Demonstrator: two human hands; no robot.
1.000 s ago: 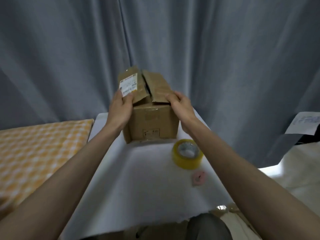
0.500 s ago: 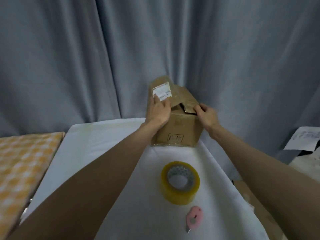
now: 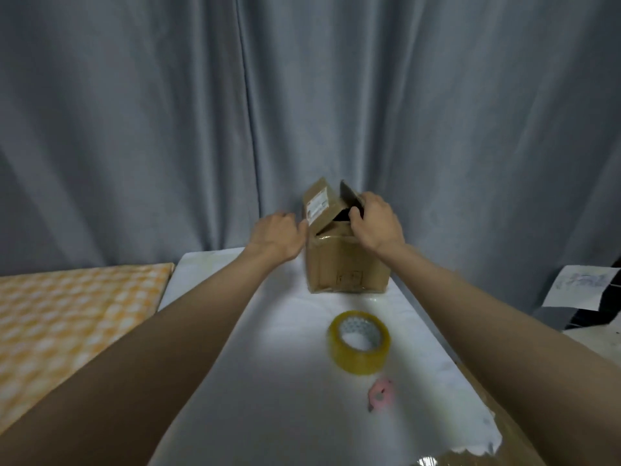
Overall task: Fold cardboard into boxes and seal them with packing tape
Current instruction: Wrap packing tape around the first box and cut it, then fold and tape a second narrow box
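A small brown cardboard box (image 3: 347, 267) stands at the far end of the white table (image 3: 285, 381), its top flaps partly raised. The left flap with a white label (image 3: 317, 207) tilts up. My left hand (image 3: 277, 235) rests against the box's upper left side, fingertips at that flap's edge. My right hand (image 3: 378, 222) grips the right top flap, fingers curled over its edge. A roll of yellowish packing tape (image 3: 359, 341) lies flat in front of the box, and a small pink cutter (image 3: 380, 394) lies just nearer than the tape.
A grey curtain (image 3: 235, 112) hangs right behind the box. An orange checked cloth (image 3: 67, 314) covers a surface to the left of the table. Papers and dark items (image 3: 584, 294) sit at the right. Brown cardboard (image 3: 497, 445) shows under the table cover's near right edge.
My left hand has slid off the labelled flap to the box's side. My right hand has moved up onto the right flap and curled over it. The view has shifted.
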